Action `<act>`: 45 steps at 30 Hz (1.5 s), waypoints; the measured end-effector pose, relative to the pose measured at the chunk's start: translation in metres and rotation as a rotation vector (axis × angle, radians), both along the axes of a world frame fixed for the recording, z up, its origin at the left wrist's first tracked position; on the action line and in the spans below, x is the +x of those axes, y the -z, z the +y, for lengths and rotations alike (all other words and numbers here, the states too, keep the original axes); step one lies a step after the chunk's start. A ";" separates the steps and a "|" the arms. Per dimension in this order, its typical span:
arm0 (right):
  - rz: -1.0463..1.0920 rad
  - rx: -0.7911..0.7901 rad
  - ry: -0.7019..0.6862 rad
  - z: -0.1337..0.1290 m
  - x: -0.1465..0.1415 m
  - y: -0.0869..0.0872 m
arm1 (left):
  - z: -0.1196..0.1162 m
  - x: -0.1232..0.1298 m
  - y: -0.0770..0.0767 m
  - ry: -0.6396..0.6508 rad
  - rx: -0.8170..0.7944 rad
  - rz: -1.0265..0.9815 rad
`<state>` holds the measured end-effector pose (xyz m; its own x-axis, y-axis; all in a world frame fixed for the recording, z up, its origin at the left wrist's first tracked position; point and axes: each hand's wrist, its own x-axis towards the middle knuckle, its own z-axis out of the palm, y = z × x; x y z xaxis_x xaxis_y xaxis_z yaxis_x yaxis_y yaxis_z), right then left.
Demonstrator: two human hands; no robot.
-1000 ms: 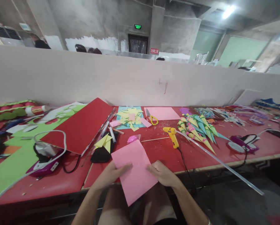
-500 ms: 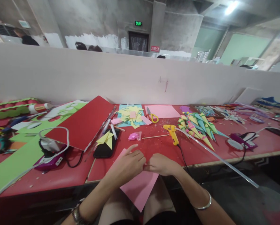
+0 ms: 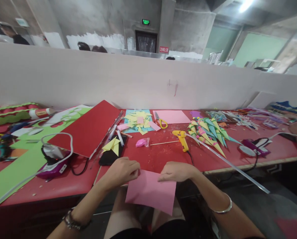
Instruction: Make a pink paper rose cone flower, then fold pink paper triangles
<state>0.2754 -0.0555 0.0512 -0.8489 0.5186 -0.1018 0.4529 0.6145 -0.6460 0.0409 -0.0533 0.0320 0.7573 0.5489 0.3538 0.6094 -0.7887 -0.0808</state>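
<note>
Red tabletop [image 3: 160, 156] behind, hands [image 3: 124, 171] grip pink paper [image 3: 152, 192].

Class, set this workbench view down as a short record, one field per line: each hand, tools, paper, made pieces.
left hand: grips the left end of the near pink sheet's top edge
left hand point: left hand
right hand: right hand grips the same near pink sheet toward its right end
tools: yellow glue gun; scissors with yellow handles
paper: large red sheet, left; yellow scraps, near the middle
made pieces: decorated cones, right of the glue gun
</note>
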 end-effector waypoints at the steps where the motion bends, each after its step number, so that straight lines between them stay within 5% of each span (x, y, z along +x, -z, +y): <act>1: 0.005 -0.003 0.011 0.000 0.001 0.000 | 0.002 -0.005 0.000 -0.034 -0.013 0.010; 7: -0.080 -0.033 -0.006 -0.001 0.002 0.007 | 0.004 -0.014 -0.010 -0.297 -0.091 0.027; 13: -0.120 -0.049 -0.067 0.004 -0.007 0.005 | -0.024 0.028 -0.013 -0.005 -0.371 -0.022; 17: -0.160 0.078 -0.093 0.005 -0.005 0.003 | -0.027 0.034 -0.011 -0.001 -0.510 0.056; 24: 0.066 0.438 0.197 -0.010 -0.013 0.006 | -0.021 0.034 -0.007 -0.112 -0.550 -0.090; 31: 0.149 0.439 0.376 -0.014 -0.022 0.024 | -0.020 0.036 -0.004 -0.171 -0.712 -0.244; 45: 0.292 0.427 0.659 -0.007 0.016 0.032 | -0.016 0.010 -0.015 -0.150 -0.668 -0.129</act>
